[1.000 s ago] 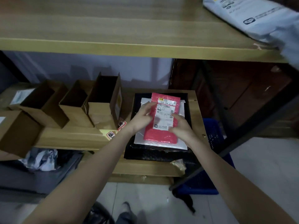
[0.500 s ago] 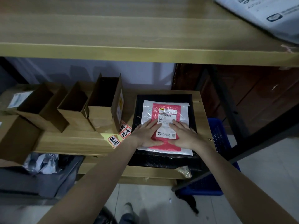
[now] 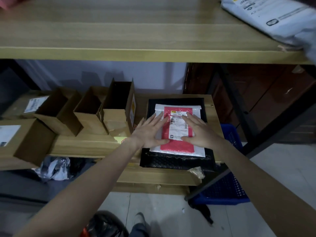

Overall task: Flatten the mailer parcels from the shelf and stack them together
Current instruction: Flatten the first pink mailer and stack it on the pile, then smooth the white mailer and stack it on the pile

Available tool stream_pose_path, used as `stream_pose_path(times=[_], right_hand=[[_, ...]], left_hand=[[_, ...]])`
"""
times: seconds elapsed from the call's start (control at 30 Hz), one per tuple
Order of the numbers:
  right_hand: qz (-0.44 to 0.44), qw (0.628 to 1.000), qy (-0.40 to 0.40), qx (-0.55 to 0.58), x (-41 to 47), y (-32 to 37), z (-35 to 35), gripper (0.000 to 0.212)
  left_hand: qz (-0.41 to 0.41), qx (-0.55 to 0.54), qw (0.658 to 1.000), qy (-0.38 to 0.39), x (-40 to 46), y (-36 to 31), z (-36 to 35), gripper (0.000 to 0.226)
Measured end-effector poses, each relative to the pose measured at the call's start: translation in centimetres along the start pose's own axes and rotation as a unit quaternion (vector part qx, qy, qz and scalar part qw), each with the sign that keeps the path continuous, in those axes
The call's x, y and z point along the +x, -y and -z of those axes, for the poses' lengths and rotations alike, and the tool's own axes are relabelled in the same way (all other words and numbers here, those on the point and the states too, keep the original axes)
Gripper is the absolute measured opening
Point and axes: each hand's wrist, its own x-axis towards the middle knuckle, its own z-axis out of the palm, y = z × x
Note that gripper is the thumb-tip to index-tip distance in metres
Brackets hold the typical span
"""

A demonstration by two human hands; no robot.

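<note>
A red mailer [image 3: 177, 146] with a white shipping label lies flat on top of a white mailer [image 3: 199, 152], which lies on a black bubble mailer [image 3: 176, 162] on the lower wooden shelf [image 3: 85, 146]. My left hand [image 3: 148, 131] presses flat with straight spread fingers on the left side of the stack. On the stack's right side my right hand [image 3: 199, 130] presses down flat in the same way. A grey-white mailer parcel [image 3: 273, 16] lies on the upper shelf at the far right.
Several open cardboard boxes [image 3: 92, 108] stand left of the stack on the lower shelf. The upper shelf board [image 3: 136, 53] juts out overhead. A blue plastic basket [image 3: 227, 185] sits on the floor at the right, by the black shelf frame. Crumpled grey plastic [image 3: 53, 168] lies below left.
The red mailer went from held tilted in both hands to lying flat on the stack. Both hands then slid outward and up along it with fingers spread.
</note>
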Motion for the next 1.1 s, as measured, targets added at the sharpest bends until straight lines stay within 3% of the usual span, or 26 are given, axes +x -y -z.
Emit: stream_pose_path(times=[0.3, 0.53, 0.63, 0.8, 1.1], right_hand=[[0.066, 0.996, -0.065, -0.001, -5.4, 5.1, 6.2, 0.086], [0.186, 0.970, -0.153, -0.013, -10.6, 11.7, 11.7, 0.081], [0.226, 0.956, -0.188, -0.005, -12.5, 14.3, 14.1, 0.074], [0.276, 0.934, -0.228, 0.023, -13.7, 17.8, 17.5, 0.057], [0.321, 0.909, -0.266, -0.003, -10.1, 23.3, 20.9, 0.062]], left_hand=[[-0.017, 0.035, 0.993, -0.113, -7.5, -0.9, 7.4, 0.090], [-0.062, 0.048, 0.976, -0.205, -14.3, -3.5, 13.2, 0.089], [-0.086, 0.013, 0.960, -0.266, -16.9, -4.8, 16.3, 0.078], [-0.081, -0.001, 0.937, -0.341, -20.1, -5.1, 20.9, 0.062], [-0.031, 0.006, 0.907, -0.419, -23.0, 0.0, 26.7, 0.061]])
